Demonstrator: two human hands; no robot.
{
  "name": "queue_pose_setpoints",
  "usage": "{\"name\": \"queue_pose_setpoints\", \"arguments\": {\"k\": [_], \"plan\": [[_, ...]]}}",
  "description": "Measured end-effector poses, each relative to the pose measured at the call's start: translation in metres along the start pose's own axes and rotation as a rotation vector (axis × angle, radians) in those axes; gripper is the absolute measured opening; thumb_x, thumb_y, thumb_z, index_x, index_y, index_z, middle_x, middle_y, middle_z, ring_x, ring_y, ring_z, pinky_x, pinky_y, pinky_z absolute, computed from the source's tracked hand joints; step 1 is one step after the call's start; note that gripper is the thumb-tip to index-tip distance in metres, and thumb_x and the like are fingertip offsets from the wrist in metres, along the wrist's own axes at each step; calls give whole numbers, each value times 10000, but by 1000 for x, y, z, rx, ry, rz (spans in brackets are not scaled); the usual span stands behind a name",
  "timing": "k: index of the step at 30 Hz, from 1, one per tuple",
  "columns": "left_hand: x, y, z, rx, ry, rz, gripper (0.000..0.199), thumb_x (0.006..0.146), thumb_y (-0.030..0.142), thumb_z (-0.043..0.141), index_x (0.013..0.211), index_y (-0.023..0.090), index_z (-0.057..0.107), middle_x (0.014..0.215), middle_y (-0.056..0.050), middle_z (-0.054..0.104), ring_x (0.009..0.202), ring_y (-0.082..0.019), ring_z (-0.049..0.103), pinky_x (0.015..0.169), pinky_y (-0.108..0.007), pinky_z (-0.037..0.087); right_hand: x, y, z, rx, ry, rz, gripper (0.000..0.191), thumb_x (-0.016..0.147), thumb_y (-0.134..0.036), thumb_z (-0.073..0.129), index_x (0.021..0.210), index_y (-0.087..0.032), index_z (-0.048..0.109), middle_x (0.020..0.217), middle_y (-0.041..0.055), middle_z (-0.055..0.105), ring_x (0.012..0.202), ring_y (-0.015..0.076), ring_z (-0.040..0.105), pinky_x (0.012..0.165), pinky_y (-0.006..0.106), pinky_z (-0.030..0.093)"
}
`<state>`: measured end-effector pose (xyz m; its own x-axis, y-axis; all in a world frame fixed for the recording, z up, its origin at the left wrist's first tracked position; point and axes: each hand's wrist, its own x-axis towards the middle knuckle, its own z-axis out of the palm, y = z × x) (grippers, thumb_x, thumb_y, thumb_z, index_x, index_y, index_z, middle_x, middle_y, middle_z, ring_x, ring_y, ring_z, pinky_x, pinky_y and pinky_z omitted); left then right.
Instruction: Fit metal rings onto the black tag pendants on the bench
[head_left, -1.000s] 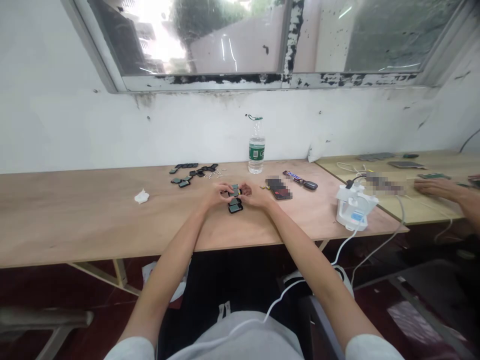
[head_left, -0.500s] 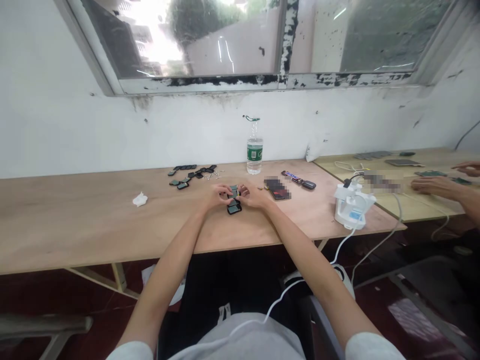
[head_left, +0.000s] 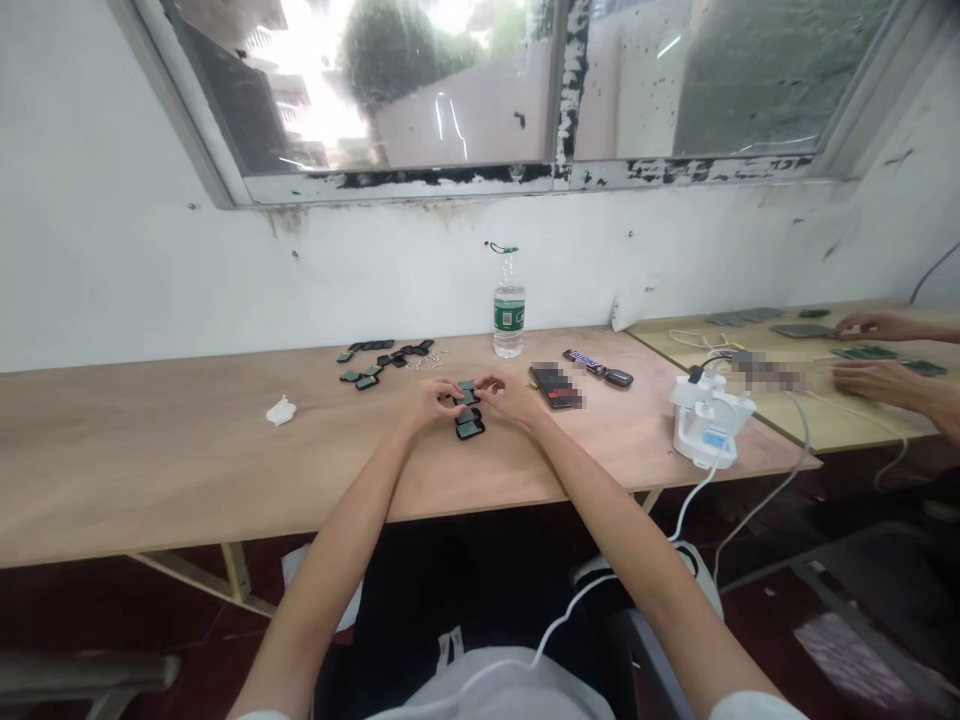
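Black module [head_left: 468, 393] held in grip of left hand [head_left: 430, 403] and right hand [head_left: 510, 398]; second black module [head_left: 469, 426] just below.

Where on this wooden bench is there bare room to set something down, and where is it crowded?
Bare wood stretches left of the crumpled tissue. Crowded: the left hand and right hand, among small dark pieces.

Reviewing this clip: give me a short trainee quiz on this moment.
1. True or false: the clear plastic water bottle stands to the right of the crumpled white tissue.
2. Which lies between the left hand and the right hand? A: the tissue. B: the bottle. C: a small dark rectangular module with a green face.
3. Fill in the blank: ___ of the co-worker's bare hands show over the pale wooden table.

Key: 1 true; 2 C; 3 two.
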<state>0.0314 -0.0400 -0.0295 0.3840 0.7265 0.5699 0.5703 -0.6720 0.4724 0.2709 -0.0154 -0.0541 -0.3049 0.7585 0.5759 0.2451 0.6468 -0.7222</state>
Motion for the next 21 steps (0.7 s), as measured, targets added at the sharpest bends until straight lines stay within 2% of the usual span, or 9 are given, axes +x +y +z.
{"name": "queue_pose_setpoints", "arguments": {"k": [3, 6, 9, 12, 15, 19, 21], "plan": [[-1, -4, -5, -2, 45, -67, 148, 724, 266, 861, 841, 176, 861, 988, -92, 848, 693, -157, 695, 644, -255, 579, 2, 6, -8, -55, 90, 62, 119, 892, -250, 716, 973, -184, 773, 987, 83, 809, 877, 217, 720, 826, 339, 572], [-4, -11, -14, 9, 53, -170, 175, 725, 315, 860, 829, 173, 854, 907, -90, 847, 670, -172, 698, 602, -255, 557, 0, 12, -18, -216, 17, 163, 136, 794, -116, 702, 900, -176, 763, 888, 73, 787, 797, 219, 688, 768, 326, 547], [-8, -19, -24, 5, -74, -270, 257, 722, 404, 875, 827, 171, 854, 774, -83, 823, 640, -199, 711, 562, -262, 533, -3, 17, -24, -336, -90, 233, 221, 701, -24, 693, 842, -181, 758, 866, 77, 780, 793, 236, 685, 751, 322, 528], [-10, -27, -32, -6, -195, -332, 320, 710, 468, 885, 843, 179, 858, 734, -78, 814, 661, -229, 748, 577, -279, 550, -4, 19, -27, -403, -96, 320, 243, 669, 3, 692, 807, -189, 750, 910, 100, 789, 859, 274, 711, 793, 338, 534], [-11, -30, -40, -32, -286, -375, 376, 679, 524, 909, 858, 196, 863, 802, -85, 840, 745, -260, 793, 656, -306, 600, -2, 23, -35, -414, 30, 398, 226, 691, -27, 701, 833, -195, 754, 966, 121, 798, 922, 296, 728, 855, 358, 547], [-12, -30, -52, -45, -385, -385, 398, 671, 574, 929, 849, 222, 877, 900, -90, 863, 856, -282, 812, 744, -315, 621, 3, 32, -53, -305, 360, 423, 132, 858, -223, 645, 929, -210, 756, 989, 126, 793, 968, 299, 725, 895, 378, 561], [-11, -29, -54, -5, -384, -389, 402, 715, 615, 899, 806, 225, 872, 866, -83, 855, 834, -276, 803, 717, -306, 604, 7, 38, -63, -207, 518, 441, 238, 936, -352, 551, 951, -214, 744, 973, 126, 780, 988, 307, 717, 889, 379, 568]]}}
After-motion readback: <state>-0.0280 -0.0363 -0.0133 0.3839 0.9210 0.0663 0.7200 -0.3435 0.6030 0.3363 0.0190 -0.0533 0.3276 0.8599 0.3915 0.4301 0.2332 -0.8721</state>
